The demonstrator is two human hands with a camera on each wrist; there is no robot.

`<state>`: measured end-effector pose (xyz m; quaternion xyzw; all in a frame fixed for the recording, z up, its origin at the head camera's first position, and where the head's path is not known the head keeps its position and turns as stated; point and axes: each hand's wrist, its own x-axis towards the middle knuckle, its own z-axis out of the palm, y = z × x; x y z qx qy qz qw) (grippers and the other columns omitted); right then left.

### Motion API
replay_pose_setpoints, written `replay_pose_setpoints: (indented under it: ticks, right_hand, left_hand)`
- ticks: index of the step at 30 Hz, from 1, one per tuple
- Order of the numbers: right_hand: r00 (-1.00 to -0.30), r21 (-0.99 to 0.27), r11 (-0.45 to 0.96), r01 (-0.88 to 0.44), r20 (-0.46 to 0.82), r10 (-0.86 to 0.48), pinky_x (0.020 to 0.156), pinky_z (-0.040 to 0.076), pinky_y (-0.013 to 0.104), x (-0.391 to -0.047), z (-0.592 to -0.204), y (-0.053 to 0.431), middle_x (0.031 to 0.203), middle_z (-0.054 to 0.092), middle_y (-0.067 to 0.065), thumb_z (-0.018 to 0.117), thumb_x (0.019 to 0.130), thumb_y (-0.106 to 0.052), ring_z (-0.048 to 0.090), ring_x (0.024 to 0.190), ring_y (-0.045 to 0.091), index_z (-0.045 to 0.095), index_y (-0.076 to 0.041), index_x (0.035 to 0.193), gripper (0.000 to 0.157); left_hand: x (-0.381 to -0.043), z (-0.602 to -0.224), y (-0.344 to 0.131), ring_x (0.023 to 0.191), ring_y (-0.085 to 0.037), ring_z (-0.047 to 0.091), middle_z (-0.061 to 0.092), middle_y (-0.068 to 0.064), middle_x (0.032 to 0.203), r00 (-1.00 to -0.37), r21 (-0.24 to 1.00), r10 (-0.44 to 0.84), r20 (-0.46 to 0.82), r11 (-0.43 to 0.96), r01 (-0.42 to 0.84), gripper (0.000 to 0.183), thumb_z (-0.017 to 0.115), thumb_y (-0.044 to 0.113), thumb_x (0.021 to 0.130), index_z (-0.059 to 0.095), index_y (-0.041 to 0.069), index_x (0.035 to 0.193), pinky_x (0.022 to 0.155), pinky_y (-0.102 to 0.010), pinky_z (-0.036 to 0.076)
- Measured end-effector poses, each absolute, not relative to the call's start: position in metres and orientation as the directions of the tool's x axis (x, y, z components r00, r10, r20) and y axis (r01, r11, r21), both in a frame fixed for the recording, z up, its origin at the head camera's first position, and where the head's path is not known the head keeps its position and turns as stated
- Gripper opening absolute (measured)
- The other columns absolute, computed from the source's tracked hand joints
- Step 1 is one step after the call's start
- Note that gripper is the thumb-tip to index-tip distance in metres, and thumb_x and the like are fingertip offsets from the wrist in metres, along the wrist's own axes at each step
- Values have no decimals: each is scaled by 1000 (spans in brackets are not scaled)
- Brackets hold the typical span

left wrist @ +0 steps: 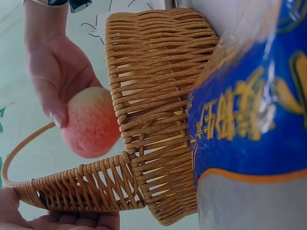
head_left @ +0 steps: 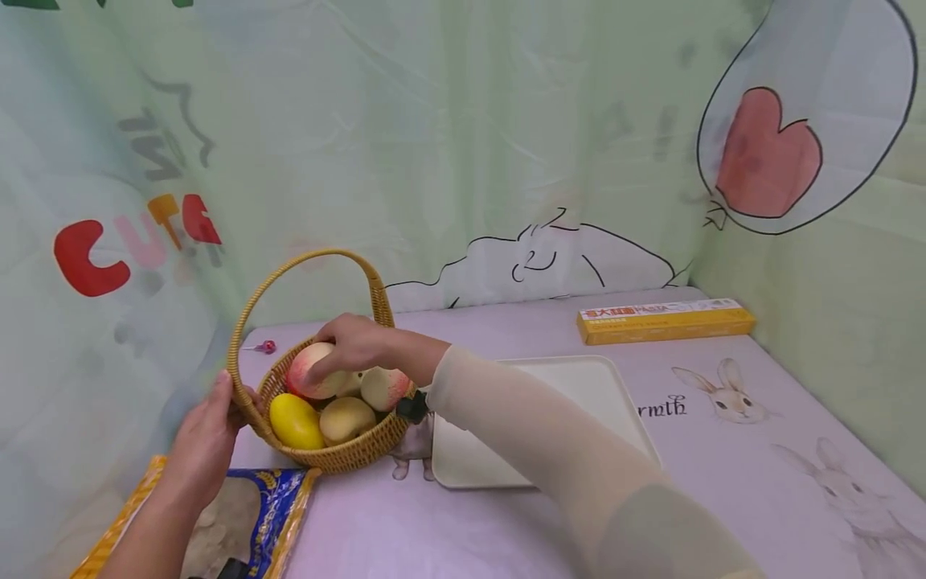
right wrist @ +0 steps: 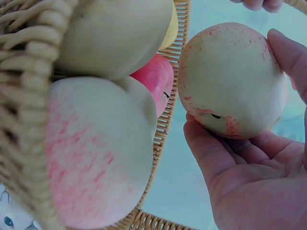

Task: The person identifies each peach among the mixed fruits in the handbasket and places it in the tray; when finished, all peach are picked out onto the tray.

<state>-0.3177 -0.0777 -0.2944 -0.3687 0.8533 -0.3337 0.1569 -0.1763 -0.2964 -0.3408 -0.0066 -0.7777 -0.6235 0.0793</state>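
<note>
My right hand [head_left: 354,347] holds a pink-and-cream peach [right wrist: 230,79] between thumb and fingers, just above the wicker basket [head_left: 354,460]. In the left wrist view, that peach [left wrist: 91,125] sits beside the basket's rim. My left hand [head_left: 206,442] grips the basket's handle [head_left: 243,394] low on the left side. Inside the basket lie a smooth yellow fruit [head_left: 297,422], a tan round fruit [head_left: 347,420] and a second peach [head_left: 386,389]. A red fruit [right wrist: 156,82] shows among them in the right wrist view.
A white tray [head_left: 477,462] lies right of the basket, partly behind my right sleeve. A yellow pasta box [head_left: 665,323] lies at the back right. In front of the basket is a blue-and-yellow plastic bag [head_left: 271,515]. A small wrapped lollipop [head_left: 268,346] lies behind the basket's left side.
</note>
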Motion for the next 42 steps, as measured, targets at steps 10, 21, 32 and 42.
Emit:
replay_pose_setpoints:
  ticks: [10,21,32,42]
  right_hand:
    - [-695,-788,429,-441,-2,-719,84,51,21,-313,-291,-51,106,70,-8,86,85,-37,62,97,11,70,-15,130,52]
    - [-718,-842,371,-391,27,-695,92,55,31,-310,-286,-26,108,72,-6,83,88,-38,64,100,13,70,-17,129,47]
    - [-765,-896,328,-299,19,-644,94,54,31,-314,-289,5,117,70,0,82,90,-30,63,106,16,67,-13,132,47]
    - [-800,-917,278,-286,69,-595,94,52,34,-320,-292,37,114,72,4,80,90,-22,64,103,17,69,-11,127,39]
  left_hand:
    - [-177,-343,-297,95,-13,58,61,5,94,-986,976,-67,151,170,137,57,29,53,111,60,5,106,89,-12,45]
    - [-177,-341,-298,96,-10,57,61,5,95,-988,979,-59,141,156,131,59,29,54,111,58,3,110,90,-11,42]
    - [-177,-342,-298,96,-9,56,61,5,96,-990,980,-63,127,159,116,57,28,54,111,57,6,109,90,-12,41]
    - [-176,-341,-298,100,-10,55,59,8,97,-993,978,-65,99,191,85,56,25,58,109,56,11,110,89,-10,42]
